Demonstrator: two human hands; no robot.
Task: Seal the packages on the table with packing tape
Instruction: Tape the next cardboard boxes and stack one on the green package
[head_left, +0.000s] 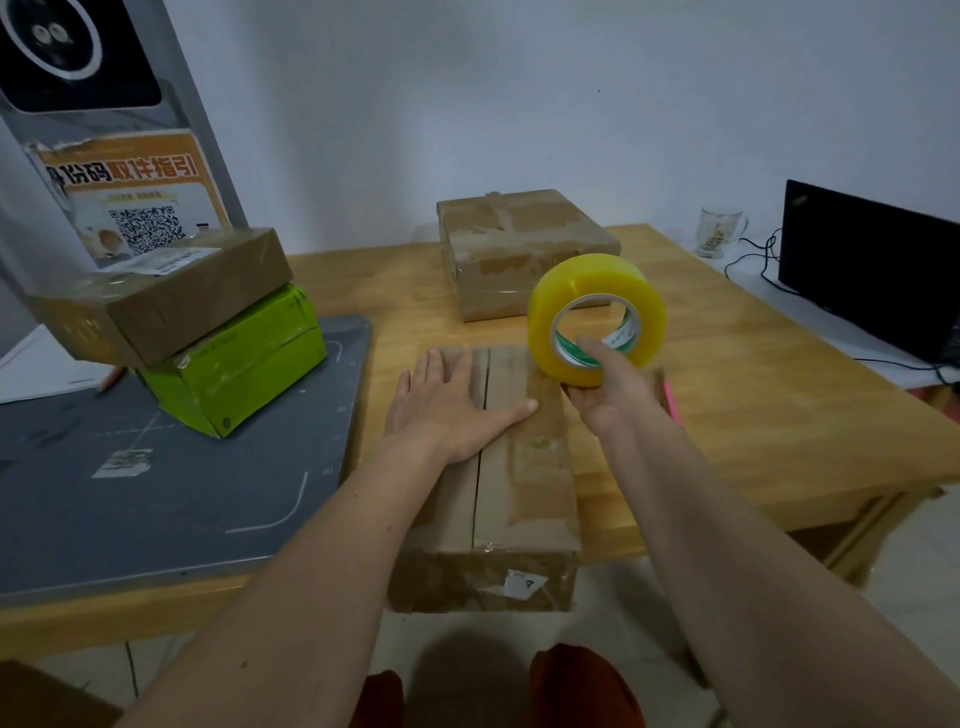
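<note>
Lying near table (727, 374) edge: long cardboard box (519, 467), seam untaped. Pressing flaps flat with spread left hand (447, 410); gripping yellow tape roll (596, 319) in right hand (610, 387) above far end. Probably needing tape's free end stuck down next.

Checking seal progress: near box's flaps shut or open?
Shut. Cardboard box flaps lie flat, meeting at the centre seam; left hand presses them.

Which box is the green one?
The green box on the left, under a brown box on the grey mat. The other boxes are all brown cardboard.
</note>
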